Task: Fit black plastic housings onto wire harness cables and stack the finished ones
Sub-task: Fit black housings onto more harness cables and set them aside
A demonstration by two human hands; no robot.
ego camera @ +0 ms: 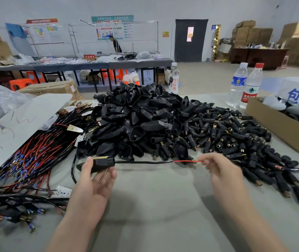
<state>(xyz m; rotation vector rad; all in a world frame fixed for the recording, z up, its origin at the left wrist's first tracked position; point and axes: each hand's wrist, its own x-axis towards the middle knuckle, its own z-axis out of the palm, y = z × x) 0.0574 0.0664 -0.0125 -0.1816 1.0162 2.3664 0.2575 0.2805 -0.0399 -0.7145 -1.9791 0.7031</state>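
Note:
My left hand grips a black plastic housing just above the table, thumb on its near side. A black cable runs out of the housing to the right and ends in a red wire. My right hand pinches that red wire's tip between thumb and forefinger, holding the cable taut. Behind both hands rises a big heap of empty black housings. Loose wire harness cables with red and black leads lie fanned at the left. A small bunch of cables with housings lies at the near left.
Many small black cylindrical connectors spread over the right of the table. A cardboard box stands at the far right, two water bottles behind it. A grey board covers part of the cables. A person stands at a distant bench.

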